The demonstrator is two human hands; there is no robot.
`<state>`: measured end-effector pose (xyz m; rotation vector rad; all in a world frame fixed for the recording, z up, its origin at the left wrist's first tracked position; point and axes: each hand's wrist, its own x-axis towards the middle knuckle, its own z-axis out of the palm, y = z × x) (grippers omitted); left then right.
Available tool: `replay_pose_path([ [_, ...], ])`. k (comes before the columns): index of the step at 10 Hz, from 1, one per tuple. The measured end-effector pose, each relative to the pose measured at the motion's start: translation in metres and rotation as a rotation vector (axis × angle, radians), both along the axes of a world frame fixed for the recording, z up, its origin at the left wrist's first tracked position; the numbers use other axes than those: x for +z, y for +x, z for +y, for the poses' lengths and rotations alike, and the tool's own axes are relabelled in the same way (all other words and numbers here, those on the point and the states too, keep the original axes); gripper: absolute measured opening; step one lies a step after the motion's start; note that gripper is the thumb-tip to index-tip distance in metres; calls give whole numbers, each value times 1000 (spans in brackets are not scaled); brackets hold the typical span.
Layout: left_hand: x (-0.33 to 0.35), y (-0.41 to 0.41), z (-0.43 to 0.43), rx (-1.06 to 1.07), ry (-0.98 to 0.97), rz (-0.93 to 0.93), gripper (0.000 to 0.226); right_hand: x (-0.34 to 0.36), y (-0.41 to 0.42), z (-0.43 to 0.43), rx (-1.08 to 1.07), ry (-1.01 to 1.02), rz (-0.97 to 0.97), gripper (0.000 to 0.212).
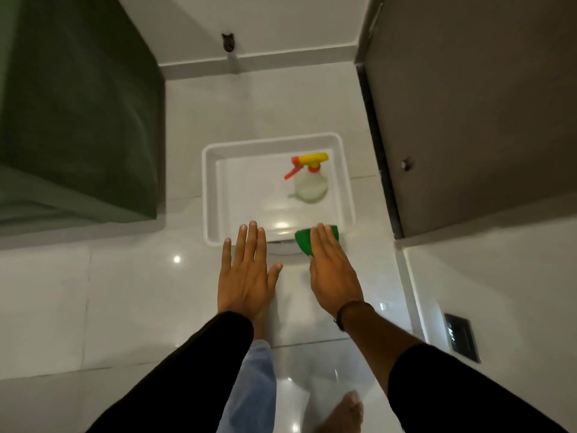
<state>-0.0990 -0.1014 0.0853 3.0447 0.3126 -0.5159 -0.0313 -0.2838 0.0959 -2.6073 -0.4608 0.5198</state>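
Note:
A white plastic tray [212, 189] sits on the white tiled floor ahead of me. Inside it, at the right, stands a translucent spray bottle [310, 184] with a yellow head and red trigger. A green cloth or pad [303, 240] lies at the tray's near right corner, partly under my right hand [332, 270]. That hand is stretched out flat, fingers straight over the green piece. My left hand [246, 270] is also flat with fingers spread, palm down, hovering just short of the tray's near rim. Both sleeves are black.
A dark green bed or couch [78, 114] fills the left side. A brown door [468, 120] with a small knob stands at the right. A dark doorstop [228, 42] sticks from the far wall. My bare foot [348, 410] and a blue trouser leg are below.

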Motion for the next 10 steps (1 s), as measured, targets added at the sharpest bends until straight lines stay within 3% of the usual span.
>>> replay_pose_path([
  [3,-78,93,119,5,21,1,84,-100,103,156,147,-133,-63,60],
  [6,-126,104,144,-18,-42,5,87,-163,125,199,145,-311,-134,65],
  [8,-139,100,144,-37,-22,-17,88,-171,118,199,151,-365,-118,71],
  [10,-103,102,143,-33,-15,-60,87,-131,111,191,105,-231,-108,79],
])
